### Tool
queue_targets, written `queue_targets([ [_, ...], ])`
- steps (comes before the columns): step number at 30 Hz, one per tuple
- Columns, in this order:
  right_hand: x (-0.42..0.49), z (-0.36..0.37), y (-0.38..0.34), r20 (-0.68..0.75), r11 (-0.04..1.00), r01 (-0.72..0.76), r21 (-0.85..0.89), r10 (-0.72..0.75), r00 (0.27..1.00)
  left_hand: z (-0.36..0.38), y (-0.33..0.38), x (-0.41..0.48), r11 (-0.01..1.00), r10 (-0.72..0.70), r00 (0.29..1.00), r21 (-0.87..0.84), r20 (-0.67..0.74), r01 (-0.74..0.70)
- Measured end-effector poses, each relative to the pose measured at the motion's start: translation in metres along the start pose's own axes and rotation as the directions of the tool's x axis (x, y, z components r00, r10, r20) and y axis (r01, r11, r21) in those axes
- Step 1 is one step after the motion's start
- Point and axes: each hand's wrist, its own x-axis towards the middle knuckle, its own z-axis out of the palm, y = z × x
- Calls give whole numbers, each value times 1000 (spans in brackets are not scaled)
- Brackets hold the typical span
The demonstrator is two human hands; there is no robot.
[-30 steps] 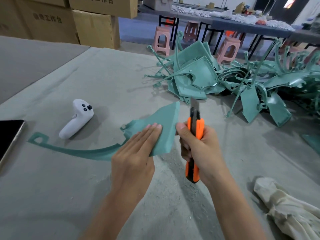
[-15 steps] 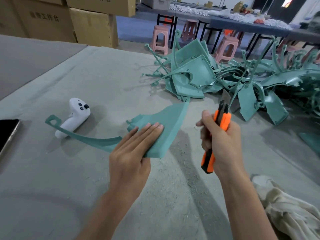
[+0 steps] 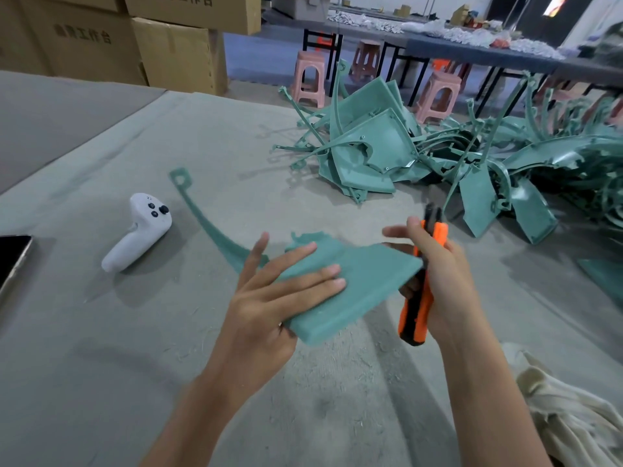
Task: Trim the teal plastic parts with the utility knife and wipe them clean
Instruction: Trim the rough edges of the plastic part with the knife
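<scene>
Grey table [image 3: 101, 365]; left hand [image 3: 266, 308] flat-fingered on teal part [image 3: 367, 281], right hand [image 3: 448, 281] grip round utility knife [image 3: 413, 318] at part's right edge.

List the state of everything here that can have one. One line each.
teal part, tilted, straight fingers of the left hand flat on top
utility knife, gripped in the right hand, tip blurred
white controller, lying loose on the table
phone, screen dark
cloth, crumpled, untouched
pile of teal parts, heaped, untouched
</scene>
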Motion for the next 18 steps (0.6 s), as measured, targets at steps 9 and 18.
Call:
queue_targets([
  [9, -5, 7, -1, 243, 956, -270, 113, 237, 941, -1, 2, 3, 935, -345, 910, -4, -228, 354],
  [18, -5, 5, 0, 191, 972, -190, -141, 215, 958, -8, -9, 5, 92, -854, 403, -667, 329, 740],
])
